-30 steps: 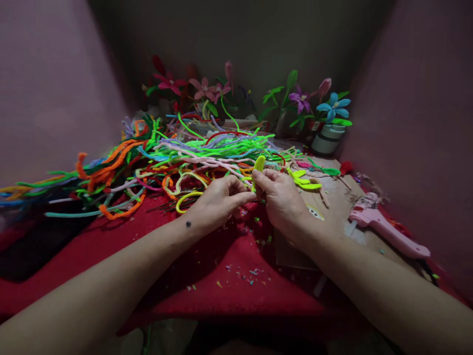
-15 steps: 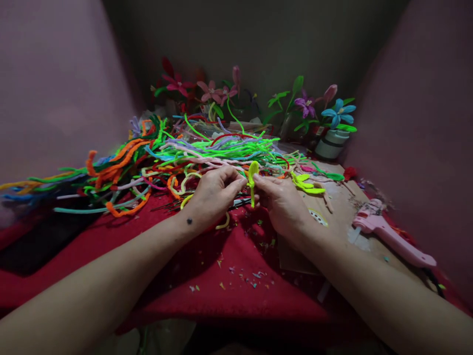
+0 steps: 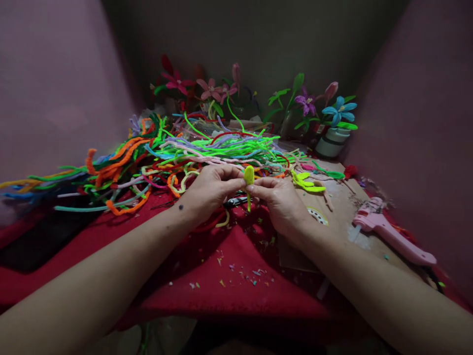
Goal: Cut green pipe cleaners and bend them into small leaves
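A small yellow pipe-cleaner petal (image 3: 249, 174) stands upright between my two hands, its short stem pointing down. My left hand (image 3: 214, 190) pinches it from the left with thumb and forefinger. From the right, the thumb and fingertips of my right hand (image 3: 277, 195) close on it just below the rounded loop. Metal scissors (image 3: 236, 201) lie behind and below the fingertips, partly hidden. Several yellow petals (image 3: 306, 183) rest on the cardboard (image 3: 332, 217) just beyond my right hand.
Colourful pipe cleaners (image 3: 221, 148) are heaped behind my hands and to the left. A pink glue gun (image 3: 391, 231) lies at the right. Pipe-cleaner flowers and a jar (image 3: 331, 143) stand at the back. Small scraps dot the red cloth (image 3: 221, 296).
The yellow petal has shifted slightly left and down, and its loop now faces me more broadly. My left fingertips have come in against it, closer to the right ones.
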